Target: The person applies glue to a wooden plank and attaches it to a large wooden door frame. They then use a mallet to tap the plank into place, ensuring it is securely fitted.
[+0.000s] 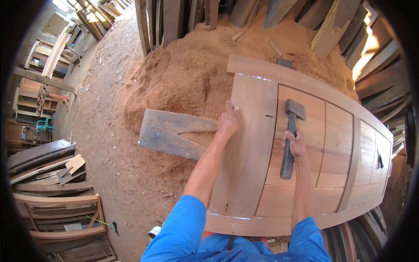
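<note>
A large panelled wooden door point(251, 144) lies flat in front of me, with white glue-like lines along some frame joints. My right hand point(297, 144) is closed around the handle of a mallet point(286, 163). Its dark, blocky head point(295, 108) is over the door's panels, pointing away from me. At the door's left edge, my left hand point(228, 120) has its fingers curled over the rim, gripping it. Just beside that hand, a weathered grey board point(168, 133) sticks out to the left from under the door.
A small dark object point(380, 160) lies on the door's far right part. Sawdust point(183, 74) is heaped beyond the door, with planks point(334, 26) leaning behind it. Curved wooden frames point(61, 198) are stacked at lower left. A white can point(154, 232) stands near my left arm.
</note>
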A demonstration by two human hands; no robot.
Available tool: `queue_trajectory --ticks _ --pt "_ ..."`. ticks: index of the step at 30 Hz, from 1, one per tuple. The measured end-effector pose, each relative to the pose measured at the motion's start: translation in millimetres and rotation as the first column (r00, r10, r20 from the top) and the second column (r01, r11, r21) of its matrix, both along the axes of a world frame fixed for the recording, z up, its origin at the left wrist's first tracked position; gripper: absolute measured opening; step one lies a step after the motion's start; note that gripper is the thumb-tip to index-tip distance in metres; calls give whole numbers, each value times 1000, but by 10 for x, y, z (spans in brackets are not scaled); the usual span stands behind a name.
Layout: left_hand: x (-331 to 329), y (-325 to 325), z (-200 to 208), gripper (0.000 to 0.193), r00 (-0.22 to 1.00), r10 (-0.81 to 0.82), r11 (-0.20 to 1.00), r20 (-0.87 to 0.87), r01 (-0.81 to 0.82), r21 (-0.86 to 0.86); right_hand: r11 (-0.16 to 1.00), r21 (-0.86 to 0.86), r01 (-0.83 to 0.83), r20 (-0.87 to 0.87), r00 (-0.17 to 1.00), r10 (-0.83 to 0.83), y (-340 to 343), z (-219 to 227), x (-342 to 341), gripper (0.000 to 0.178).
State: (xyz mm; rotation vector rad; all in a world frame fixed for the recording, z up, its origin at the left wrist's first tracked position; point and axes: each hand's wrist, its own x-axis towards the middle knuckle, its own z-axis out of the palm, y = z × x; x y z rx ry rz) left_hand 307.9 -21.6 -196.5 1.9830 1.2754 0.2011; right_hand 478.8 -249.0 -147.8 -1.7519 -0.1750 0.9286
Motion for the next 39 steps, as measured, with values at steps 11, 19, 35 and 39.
queue_trajectory --ticks 11,19,35,39 --pt "22 15 82 59 998 0 998 -67 -4 -69 995 -46 -83 33 996 85 93 44 -140 25" --pt "36 20 -10 62 999 -1 996 -55 -4 -90 998 65 18 -49 999 -15 -269 99 -420 26" --pt "-2826 -1441 389 51 975 -213 802 63 211 -559 965 130 229 -403 901 -160 -1132 211 -952 32" --pt "-3081 -1769 317 52 949 -271 710 160 309 -633 965 144 217 -349 924 -156 -1096 107 -941 29"
